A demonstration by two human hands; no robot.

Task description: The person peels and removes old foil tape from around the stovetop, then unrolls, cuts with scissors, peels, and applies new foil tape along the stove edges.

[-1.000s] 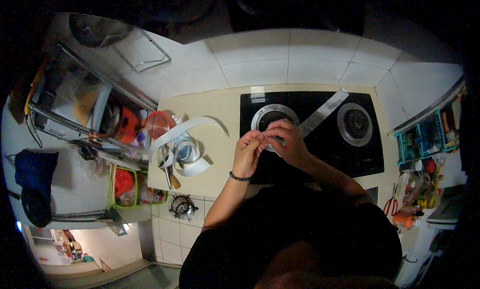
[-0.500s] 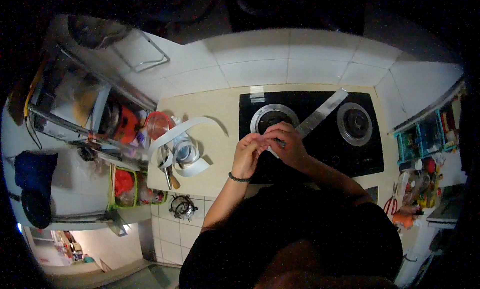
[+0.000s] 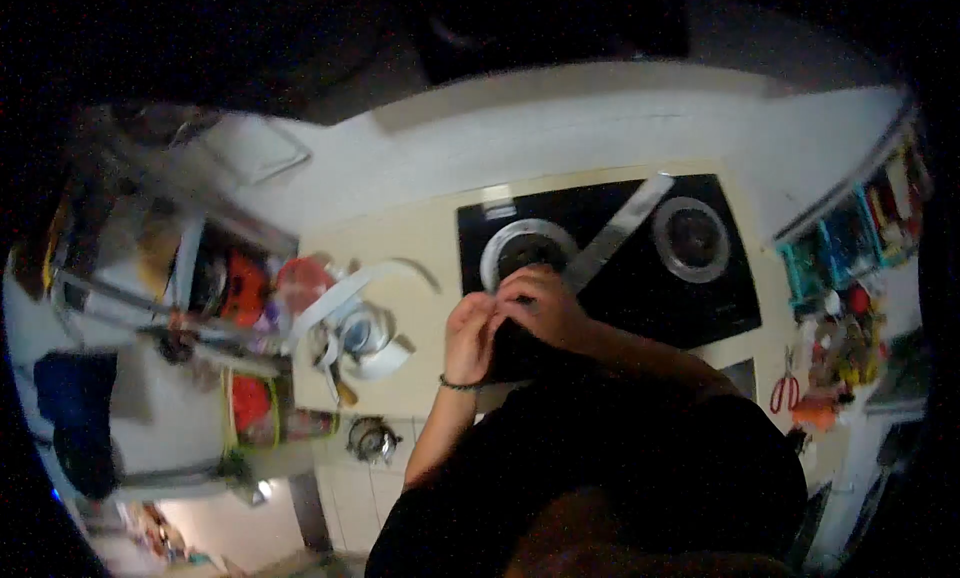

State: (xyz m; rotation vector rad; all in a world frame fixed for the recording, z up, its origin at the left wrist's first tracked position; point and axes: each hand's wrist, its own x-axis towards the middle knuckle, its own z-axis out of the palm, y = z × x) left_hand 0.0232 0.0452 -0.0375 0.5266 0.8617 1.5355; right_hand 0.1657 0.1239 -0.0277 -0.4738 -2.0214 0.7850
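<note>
My left hand (image 3: 470, 333), with a dark beaded bracelet at the wrist, is closed in a pinch above the front left of the black cooktop (image 3: 640, 318). Against its fingertips, my right hand (image 3: 545, 306) is closed too. Whatever lies between the fingers is too small and blurred to make out. A flat silvery strip (image 3: 622, 228) runs from under my right hand, between the two burners, to the cooktop's back edge. The left burner (image 3: 515, 240) is partly covered by my right hand. To the left, a long white band (image 3: 350, 288) curls over the counter.
Around the white band are a clear round container (image 3: 362, 333), a reddish bowl (image 3: 305, 278) and a wooden handle (image 3: 346, 393). A metal burner stand (image 3: 372, 440) sits below the counter's front edge. Red-handled scissors (image 3: 785, 392) are at the right, near teal baskets (image 3: 805, 278).
The head view has shifted and tilted, so the cooktop and counter appear turned and further left. Both hands stay together in a pinch; the strip still lies across the cooktop.
</note>
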